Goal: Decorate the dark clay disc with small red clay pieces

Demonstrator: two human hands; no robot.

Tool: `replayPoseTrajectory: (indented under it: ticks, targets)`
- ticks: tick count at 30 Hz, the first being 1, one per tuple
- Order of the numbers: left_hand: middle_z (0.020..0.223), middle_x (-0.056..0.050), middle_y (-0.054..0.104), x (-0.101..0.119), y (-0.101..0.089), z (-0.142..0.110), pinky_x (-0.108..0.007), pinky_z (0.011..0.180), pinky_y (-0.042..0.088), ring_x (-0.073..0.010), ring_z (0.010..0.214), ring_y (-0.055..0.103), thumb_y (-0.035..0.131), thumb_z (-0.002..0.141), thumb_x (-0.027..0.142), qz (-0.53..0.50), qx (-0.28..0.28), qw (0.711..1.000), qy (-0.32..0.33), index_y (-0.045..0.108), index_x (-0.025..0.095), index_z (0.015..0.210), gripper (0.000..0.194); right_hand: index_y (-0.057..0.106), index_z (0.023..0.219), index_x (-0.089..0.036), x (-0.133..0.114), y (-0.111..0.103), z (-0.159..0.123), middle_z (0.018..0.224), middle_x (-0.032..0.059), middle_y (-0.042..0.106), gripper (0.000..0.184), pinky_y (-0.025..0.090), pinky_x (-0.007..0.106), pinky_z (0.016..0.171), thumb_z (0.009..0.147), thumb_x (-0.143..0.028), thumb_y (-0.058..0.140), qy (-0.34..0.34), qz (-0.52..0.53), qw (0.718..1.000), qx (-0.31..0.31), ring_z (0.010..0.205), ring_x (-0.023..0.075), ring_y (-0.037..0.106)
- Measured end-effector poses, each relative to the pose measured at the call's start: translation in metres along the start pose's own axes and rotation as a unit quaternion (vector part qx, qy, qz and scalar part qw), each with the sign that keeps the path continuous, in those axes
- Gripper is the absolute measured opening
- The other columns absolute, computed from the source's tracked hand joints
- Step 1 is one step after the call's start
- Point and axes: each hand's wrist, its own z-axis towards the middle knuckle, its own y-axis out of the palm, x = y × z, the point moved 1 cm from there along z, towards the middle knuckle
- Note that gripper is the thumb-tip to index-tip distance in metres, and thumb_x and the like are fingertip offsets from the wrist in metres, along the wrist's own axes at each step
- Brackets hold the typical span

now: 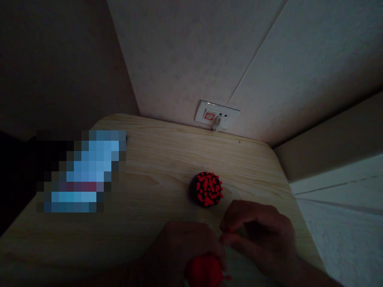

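Observation:
My left hand point(191, 243) is closed around a lump of red modelling clay point(205, 271) at the bottom edge of the view. A small red bit sticks out at the lump's right side. Just to the right, my right hand point(263, 235) pinches a tiny red clay piece point(229, 230) between thumb and forefinger. Beyond both hands, a dark round object point(194, 193) stands on the table, its top dotted with many short red pieces. Neither hand touches it. Dim light hides the fine detail of the fingers.
The light wooden table point(155, 159) has rounded far corners and meets a pale wall. A wall socket point(217, 114) with a plug in it sits just above the far edge. At left lies a blurred, bright bluish screen point(92, 163). A tiny red speck point(239, 142) lies near the back.

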Motion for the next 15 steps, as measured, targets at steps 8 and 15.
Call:
replayPoseTrajectory:
  ticks: [8, 15]
  targets:
    - [0.067, 0.005, 0.067, 0.0094, -0.0033, 0.0041, -0.018, 0.052, 0.045, -0.0081, 0.050, 0.057, 0.067, 0.083, 0.023, 0.016, 0.018, 0.999, 0.034, 0.063, 0.022, 0.089, 0.007, 0.077, 0.090, -0.022, -0.0021, -0.0006, -0.0007, 0.071, 0.0031, 0.078, 0.007, 0.059, 0.026, 0.058, 0.089, -0.015, 0.079, -0.042, -0.014, 0.999, -0.017, 0.060, 0.0165, 0.072]
    - [0.065, 0.005, 0.068, 0.0064, -0.0028, 0.0035, -0.017, 0.051, 0.046, -0.0076, 0.046, 0.056, 0.069, 0.085, 0.030, 0.011, 0.019, 0.999, 0.031, 0.064, 0.021, 0.086, 0.010, 0.078, 0.090, -0.020, -0.0035, -0.0039, -0.0021, 0.071, 0.0052, 0.079, 0.019, 0.058, 0.024, 0.058, 0.102, -0.025, 0.064, -0.017, -0.050, 0.998, -0.044, 0.061, 0.0165, 0.074]
